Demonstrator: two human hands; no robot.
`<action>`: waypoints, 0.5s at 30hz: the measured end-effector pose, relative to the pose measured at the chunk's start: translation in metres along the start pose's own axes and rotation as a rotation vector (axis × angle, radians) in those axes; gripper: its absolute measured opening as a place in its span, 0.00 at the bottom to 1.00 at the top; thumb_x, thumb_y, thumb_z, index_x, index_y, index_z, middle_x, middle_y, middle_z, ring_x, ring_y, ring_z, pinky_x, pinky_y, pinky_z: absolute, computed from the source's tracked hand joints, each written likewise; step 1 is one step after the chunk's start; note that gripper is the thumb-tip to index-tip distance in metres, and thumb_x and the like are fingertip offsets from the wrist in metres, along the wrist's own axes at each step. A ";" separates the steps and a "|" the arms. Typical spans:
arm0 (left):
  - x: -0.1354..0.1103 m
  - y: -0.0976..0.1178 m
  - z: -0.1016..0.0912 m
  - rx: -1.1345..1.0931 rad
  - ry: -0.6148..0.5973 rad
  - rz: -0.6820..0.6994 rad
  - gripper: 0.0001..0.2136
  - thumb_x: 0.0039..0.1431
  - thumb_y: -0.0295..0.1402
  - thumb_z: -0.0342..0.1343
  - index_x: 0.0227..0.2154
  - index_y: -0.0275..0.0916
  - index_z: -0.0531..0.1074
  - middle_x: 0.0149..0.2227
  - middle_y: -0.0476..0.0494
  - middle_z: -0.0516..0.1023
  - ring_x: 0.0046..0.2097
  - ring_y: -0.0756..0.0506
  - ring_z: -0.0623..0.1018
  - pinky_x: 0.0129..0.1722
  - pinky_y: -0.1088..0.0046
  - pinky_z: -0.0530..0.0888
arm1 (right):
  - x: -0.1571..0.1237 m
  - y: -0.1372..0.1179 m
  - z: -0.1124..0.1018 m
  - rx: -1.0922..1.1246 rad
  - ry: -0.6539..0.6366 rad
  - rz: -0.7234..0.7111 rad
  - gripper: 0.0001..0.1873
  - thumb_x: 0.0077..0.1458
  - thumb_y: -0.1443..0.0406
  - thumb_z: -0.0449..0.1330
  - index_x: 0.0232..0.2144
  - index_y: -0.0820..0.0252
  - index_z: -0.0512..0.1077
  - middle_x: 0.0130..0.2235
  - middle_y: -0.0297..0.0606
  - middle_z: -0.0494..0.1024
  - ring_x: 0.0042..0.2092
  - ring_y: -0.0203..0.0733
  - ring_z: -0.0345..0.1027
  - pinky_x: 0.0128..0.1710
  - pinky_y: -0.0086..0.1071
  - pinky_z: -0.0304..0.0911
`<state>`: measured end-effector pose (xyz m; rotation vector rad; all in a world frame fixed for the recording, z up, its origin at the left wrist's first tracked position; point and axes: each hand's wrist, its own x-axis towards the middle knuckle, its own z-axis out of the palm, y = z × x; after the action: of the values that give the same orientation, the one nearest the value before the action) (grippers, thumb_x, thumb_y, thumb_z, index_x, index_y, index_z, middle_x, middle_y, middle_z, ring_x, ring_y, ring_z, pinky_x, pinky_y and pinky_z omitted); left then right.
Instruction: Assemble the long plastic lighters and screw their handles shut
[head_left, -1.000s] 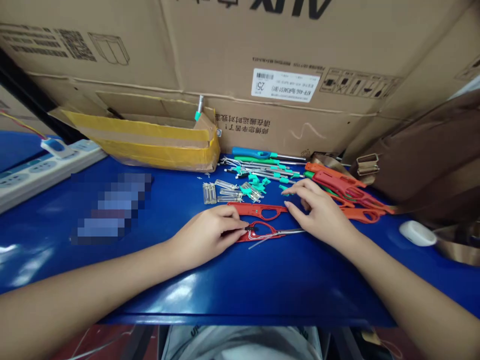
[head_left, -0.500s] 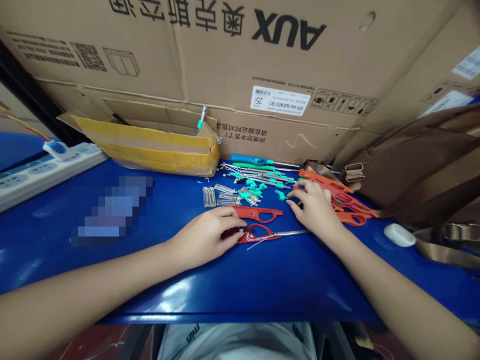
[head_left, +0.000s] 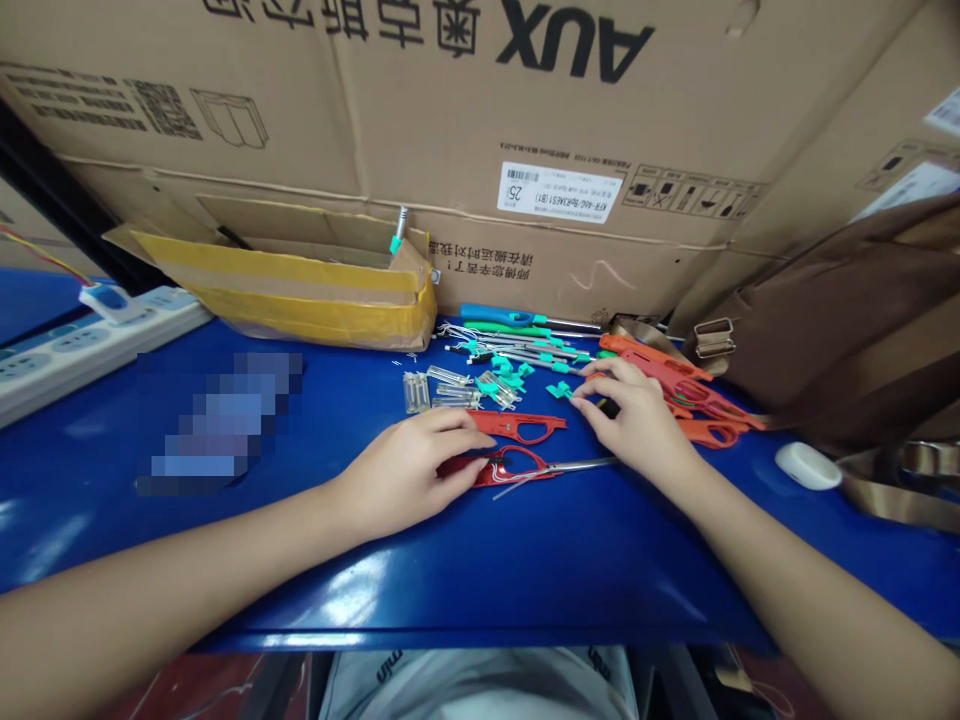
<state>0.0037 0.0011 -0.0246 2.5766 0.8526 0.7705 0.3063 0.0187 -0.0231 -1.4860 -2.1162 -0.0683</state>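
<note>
My left hand [head_left: 409, 465] rests on the blue table [head_left: 300, 560], fingers curled onto the handle end of a red half-shell tool [head_left: 517, 465] with a metal rod sticking out to the right. A second red shell [head_left: 521, 425] lies just beyond it. My right hand [head_left: 637, 415] sits past the rod, its fingertips pinched on a small dark part beside a teal clip [head_left: 559, 390]. A pile of red and orange shells [head_left: 690, 395] lies to the right of that hand.
Teal-tipped metal rods [head_left: 517, 345] and clear small parts [head_left: 435, 390] lie at the back. An open yellow-taped carton [head_left: 300, 290] stands back left, a power strip [head_left: 82, 335] far left, large cardboard boxes [head_left: 450, 120] behind, a brown bag [head_left: 847, 320] and white object [head_left: 806, 465] right.
My right hand reached back toward the orange pile, then drew in slightly with its fingers now closed. My left hand stayed on the red tool. The view tilted up a little.
</note>
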 end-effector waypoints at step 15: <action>0.006 0.017 0.000 -0.342 0.135 -0.034 0.12 0.60 0.30 0.66 0.47 0.38 0.80 0.41 0.44 0.83 0.39 0.50 0.81 0.42 0.77 0.79 | -0.014 -0.059 -0.018 0.766 -0.367 -0.027 0.04 0.61 0.65 0.64 0.34 0.56 0.79 0.46 0.39 0.74 0.48 0.41 0.72 0.50 0.37 0.67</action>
<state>0.0156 -0.0084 -0.0144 2.2254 0.7281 0.9943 0.2647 -0.0218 0.0013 -1.0430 -2.0616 0.9597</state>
